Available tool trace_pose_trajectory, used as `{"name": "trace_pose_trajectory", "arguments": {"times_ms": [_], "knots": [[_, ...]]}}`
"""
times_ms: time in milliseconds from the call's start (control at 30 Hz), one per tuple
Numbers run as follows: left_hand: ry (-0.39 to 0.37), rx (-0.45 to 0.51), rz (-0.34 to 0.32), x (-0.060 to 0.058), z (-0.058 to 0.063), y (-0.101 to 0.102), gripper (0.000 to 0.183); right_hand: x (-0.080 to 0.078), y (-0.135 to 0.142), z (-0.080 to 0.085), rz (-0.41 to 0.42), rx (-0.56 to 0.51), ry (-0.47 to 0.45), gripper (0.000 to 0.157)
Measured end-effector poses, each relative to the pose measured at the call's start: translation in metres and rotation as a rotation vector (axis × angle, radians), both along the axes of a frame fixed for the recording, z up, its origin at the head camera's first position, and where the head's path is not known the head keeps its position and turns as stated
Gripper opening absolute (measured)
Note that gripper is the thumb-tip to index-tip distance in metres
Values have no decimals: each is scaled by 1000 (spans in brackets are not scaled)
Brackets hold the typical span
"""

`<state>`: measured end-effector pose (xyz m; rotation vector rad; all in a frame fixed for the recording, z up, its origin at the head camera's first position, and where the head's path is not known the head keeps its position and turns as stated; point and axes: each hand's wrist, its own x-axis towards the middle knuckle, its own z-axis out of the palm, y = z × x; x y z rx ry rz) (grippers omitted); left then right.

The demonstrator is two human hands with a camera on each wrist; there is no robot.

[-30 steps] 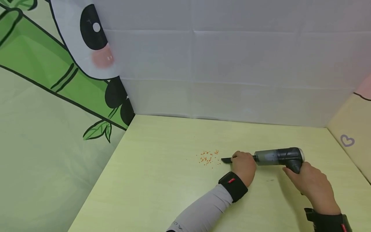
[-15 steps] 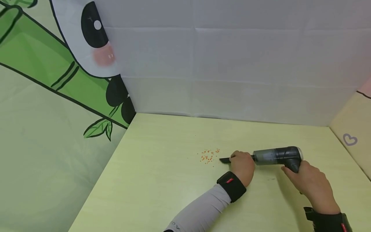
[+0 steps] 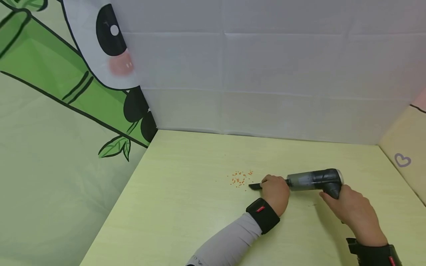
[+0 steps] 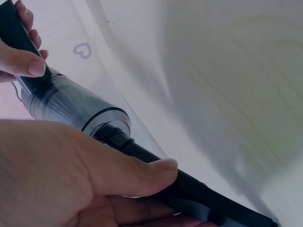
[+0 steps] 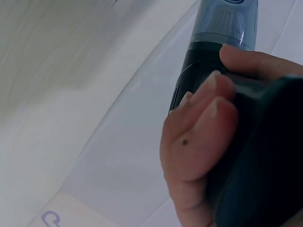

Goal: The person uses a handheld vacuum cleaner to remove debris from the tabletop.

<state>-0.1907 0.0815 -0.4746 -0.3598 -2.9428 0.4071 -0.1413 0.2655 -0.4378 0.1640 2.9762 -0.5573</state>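
Note:
A black handheld vacuum cleaner (image 3: 325,178) with a clear dust cup (image 3: 300,181) is held over the table by both hands. My right hand (image 3: 358,214) grips its handle, fingers wrapped round it in the right wrist view. Further forward, my left hand (image 3: 275,192) holds the slim black nozzle (image 4: 189,189), its thumb lying along the top. The nozzle's tip (image 3: 254,186) points left, close to the table and just right of a scatter of small orange bits (image 3: 239,179).
The pale yellow table (image 3: 166,214) meets a white cloth wall (image 3: 266,74) at the back. A printed cloth with a panda and bamboo (image 3: 43,77) hangs along the left side. A cream panel with a heart (image 3: 402,160) stands at the right.
Both hands and the vacuum cleaner have shifted slightly left, bringing the nozzle tip nearer the orange bits. The scatter looks much the same.

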Motion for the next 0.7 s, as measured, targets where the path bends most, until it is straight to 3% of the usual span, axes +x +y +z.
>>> {"name": "trace_pose_trajectory", "arguments": {"times_ms": [300, 700], "knots": [[-36, 5, 48, 14, -3, -4, 27, 11, -5, -2, 10, 10, -12, 75], [-53, -64, -14, 18, -2, 8, 31, 25, 3, 2, -27, 24, 15, 70]]}}
